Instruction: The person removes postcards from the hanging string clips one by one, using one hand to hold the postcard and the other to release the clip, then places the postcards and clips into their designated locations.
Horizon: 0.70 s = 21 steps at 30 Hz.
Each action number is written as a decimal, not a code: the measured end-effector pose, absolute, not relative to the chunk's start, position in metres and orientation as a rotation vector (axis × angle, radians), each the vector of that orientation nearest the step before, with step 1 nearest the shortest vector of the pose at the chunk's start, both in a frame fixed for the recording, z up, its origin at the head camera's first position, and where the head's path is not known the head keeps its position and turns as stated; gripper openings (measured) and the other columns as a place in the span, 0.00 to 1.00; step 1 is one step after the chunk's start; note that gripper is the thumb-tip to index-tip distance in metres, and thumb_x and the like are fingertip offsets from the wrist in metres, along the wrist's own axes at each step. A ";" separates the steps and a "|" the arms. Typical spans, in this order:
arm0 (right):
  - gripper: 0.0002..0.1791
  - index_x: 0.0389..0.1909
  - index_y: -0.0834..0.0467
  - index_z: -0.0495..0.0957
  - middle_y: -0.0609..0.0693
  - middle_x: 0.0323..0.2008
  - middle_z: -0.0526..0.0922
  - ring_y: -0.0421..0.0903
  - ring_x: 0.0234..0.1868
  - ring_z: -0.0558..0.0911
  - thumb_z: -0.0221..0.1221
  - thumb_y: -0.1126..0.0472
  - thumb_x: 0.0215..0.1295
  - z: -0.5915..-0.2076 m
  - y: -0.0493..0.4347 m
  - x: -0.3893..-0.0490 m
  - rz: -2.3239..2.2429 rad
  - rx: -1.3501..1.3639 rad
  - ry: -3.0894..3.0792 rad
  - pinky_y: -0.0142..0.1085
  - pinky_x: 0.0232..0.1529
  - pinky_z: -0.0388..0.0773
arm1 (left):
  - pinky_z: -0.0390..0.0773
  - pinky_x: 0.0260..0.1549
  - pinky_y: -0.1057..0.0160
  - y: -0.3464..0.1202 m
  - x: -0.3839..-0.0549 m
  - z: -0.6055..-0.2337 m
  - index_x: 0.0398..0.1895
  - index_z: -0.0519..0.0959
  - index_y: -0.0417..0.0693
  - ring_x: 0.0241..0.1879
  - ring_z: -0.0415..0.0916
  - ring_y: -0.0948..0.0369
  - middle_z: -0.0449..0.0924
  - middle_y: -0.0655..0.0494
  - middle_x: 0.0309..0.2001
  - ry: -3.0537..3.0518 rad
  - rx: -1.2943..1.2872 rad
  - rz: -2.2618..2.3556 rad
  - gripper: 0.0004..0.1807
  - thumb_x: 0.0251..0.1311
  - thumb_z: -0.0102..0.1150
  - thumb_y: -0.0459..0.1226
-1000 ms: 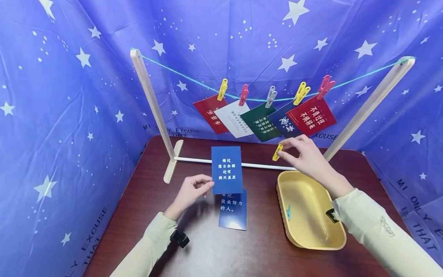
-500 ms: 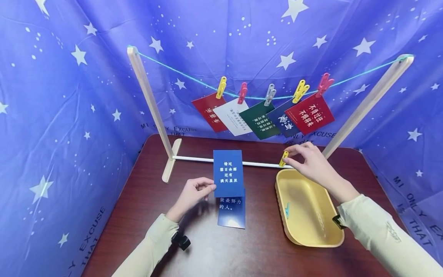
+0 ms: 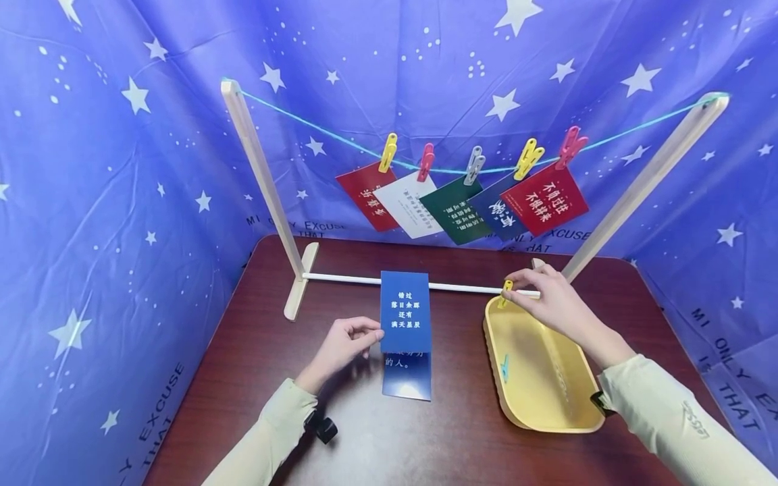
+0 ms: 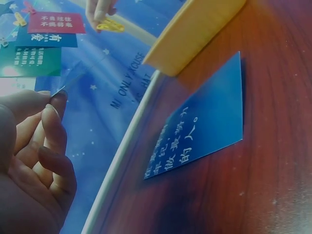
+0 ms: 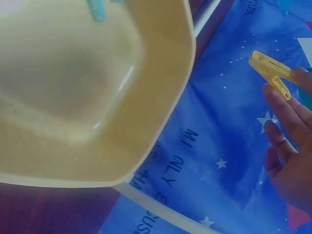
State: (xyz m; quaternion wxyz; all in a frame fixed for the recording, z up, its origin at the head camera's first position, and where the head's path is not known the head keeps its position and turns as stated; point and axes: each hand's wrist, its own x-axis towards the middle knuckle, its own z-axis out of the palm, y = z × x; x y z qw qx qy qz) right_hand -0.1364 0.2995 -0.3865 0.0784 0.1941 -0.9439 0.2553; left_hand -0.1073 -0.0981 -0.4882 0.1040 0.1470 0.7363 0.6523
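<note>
Left hand (image 3: 340, 344) is pinching the blue card (image 3: 406, 310) at its eight-o'clock edge, right hand (image 3: 550, 297) is gripping a yellow peg (image 5: 267, 72) toward the card's three o'clock — preparation for hanging, apparently, the next move seemingly calling for lifting both to the teal cord (image 3: 450, 173) at twelve.

From my remote station I identify one open lane on the surface (image 3: 458, 378): the strip between the yellow tray (image 3: 537, 381) and the flat card (image 3: 406, 379). The raised card (image 3: 405, 312), held in the left grip (image 3: 346, 345), obstructs the flat card's far part from above. The white rod (image 3: 464, 288) forms a low barrier. Above, overlapping hanging cards (image 3: 452, 210) close the middle of the cord (image 3: 322, 133); I read passage on either side, toward the left post (image 3: 264, 182) and right post (image 3: 647, 182). The right grip (image 3: 547, 295), holding a yellow peg (image 3: 506, 294), obstructs the tray's far end; its near end is accessible.
</note>
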 end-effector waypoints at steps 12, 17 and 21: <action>0.13 0.45 0.60 0.86 0.52 0.35 0.90 0.58 0.45 0.79 0.72 0.60 0.62 -0.409 0.312 -0.127 0.683 0.564 -2.816 0.54 0.45 0.73 | 0.71 0.12 0.63 -0.093 -0.101 -0.502 0.45 0.84 0.28 0.17 0.73 0.60 0.80 0.42 0.21 2.122 0.402 1.846 0.10 0.67 0.65 0.30; 0.13 0.45 0.59 0.85 0.52 0.36 0.90 0.57 0.44 0.79 0.72 0.59 0.63 -0.417 0.317 -0.124 0.658 0.533 -2.846 0.53 0.45 0.73 | 0.73 0.14 0.64 -0.092 -0.099 -0.503 0.45 0.83 0.27 0.18 0.74 0.62 0.82 0.28 0.28 2.099 0.410 1.854 0.10 0.68 0.64 0.30; 0.13 0.45 0.60 0.85 0.52 0.35 0.90 0.57 0.44 0.79 0.71 0.59 0.63 -0.422 0.320 -0.121 0.640 0.543 -2.852 0.55 0.47 0.74 | 0.74 0.16 0.66 -0.091 -0.098 -0.505 0.45 0.83 0.26 0.19 0.75 0.63 0.84 0.28 0.32 2.071 0.413 1.864 0.11 0.68 0.64 0.29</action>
